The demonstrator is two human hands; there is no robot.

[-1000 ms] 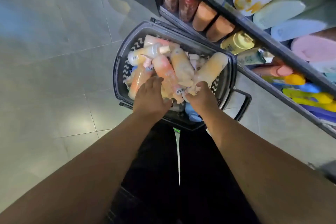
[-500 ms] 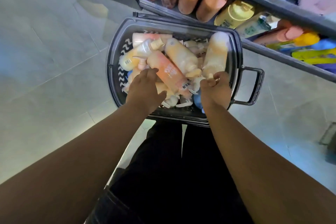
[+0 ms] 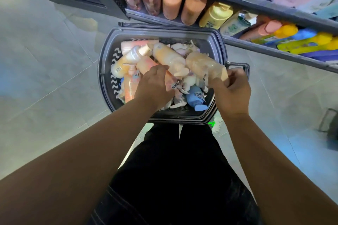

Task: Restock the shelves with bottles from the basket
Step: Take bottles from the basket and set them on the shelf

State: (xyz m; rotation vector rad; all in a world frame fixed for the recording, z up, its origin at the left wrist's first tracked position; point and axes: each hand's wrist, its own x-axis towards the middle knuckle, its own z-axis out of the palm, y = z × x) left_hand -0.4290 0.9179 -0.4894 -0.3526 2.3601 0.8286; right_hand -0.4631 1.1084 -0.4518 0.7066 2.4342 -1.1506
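open tiled floor [image 3: 45, 64] left of the basket [image 3: 105, 64], shelves [image 3: 256, 46] along its far edge. right hand [image 3: 232, 93] grips a pale orange bottle [image 3: 203, 65] at its right rim; left hand [image 3: 155, 87] clasps a pink bottle [image 3: 144, 64] mid-basket.

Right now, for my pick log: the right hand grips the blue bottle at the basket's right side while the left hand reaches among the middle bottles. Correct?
No. The head view shows the right hand gripping a pale orange bottle, not the blue bottle, which lies in the basket. The left hand does reach among the middle bottles.
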